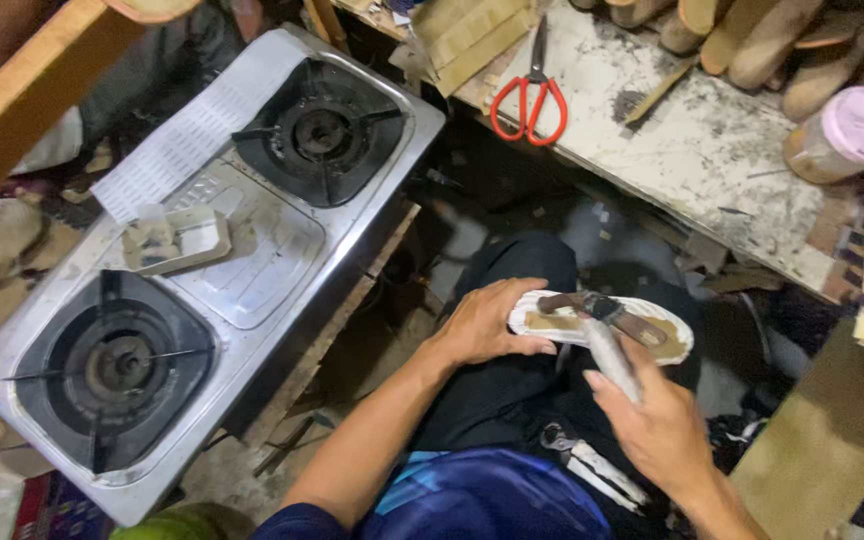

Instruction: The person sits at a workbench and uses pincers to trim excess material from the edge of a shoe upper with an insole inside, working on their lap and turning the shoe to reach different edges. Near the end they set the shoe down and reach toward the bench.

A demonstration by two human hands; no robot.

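Seated beside a two-burner steel gas stove (252,230), a worker's left hand (482,325) pinned a pale oval sandal sole with a brown strap (602,325) flat on the lap while the right hand (652,420), closed on a grey-handled tool (612,360), worked best in short, controlled strokes.

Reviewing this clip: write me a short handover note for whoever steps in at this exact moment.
Left hand: grip on the heel end of the sandal sole, steadying it on the lap.
Right hand: grip on a tool whose head meets the brown strap on the sole.
Red scissors lie on the bench; the gas stove stands to the left, unlit.
Done: strap laid on the sole. Left: cannot tell whether it is fixed.
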